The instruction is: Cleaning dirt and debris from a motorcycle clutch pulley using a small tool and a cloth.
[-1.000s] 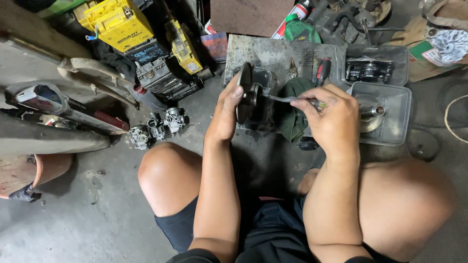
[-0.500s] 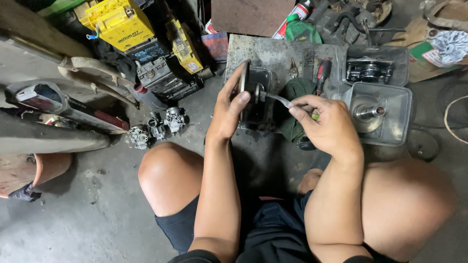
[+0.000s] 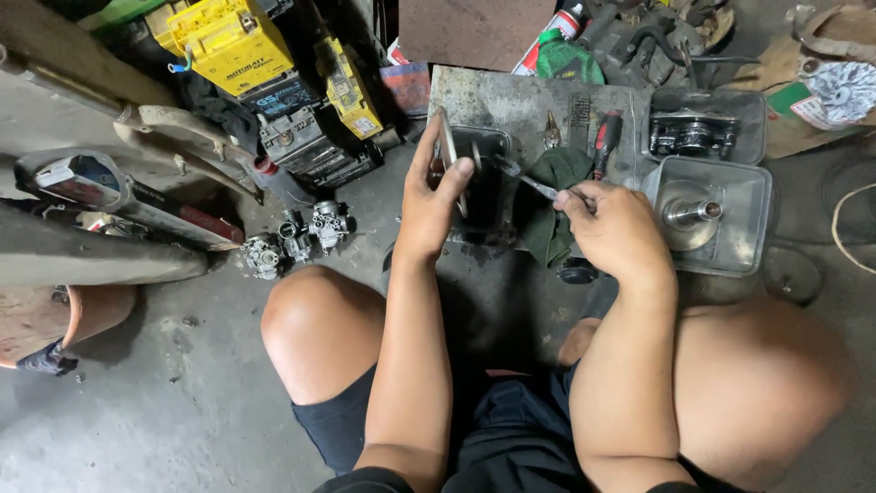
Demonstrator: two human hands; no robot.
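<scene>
Your hands work hemmed in: trays (image 3: 748,196) crowd the right, batteries (image 3: 274,82) and carburetors (image 3: 297,237) the left, tools line the plate's (image 3: 511,105) far edge. Bare floor (image 3: 173,402) lies open near-left.

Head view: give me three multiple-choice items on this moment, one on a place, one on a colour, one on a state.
1. Where do the small carburettors lie?
A. on the concrete floor, left of the left knee
B. inside the clear tray
C. on the green cloth

2. What colour is the cloth under the right hand?
A. white
B. dark green
C. orange

3. How does the left hand hold the round metal disc?
A. flat on the floor
B. on edge, upright
C. not at all

Answers: 1 A, they sit on bare concrete; 2 B, dark green folds show; 3 B, fingers grip its rim, edge up.
</scene>
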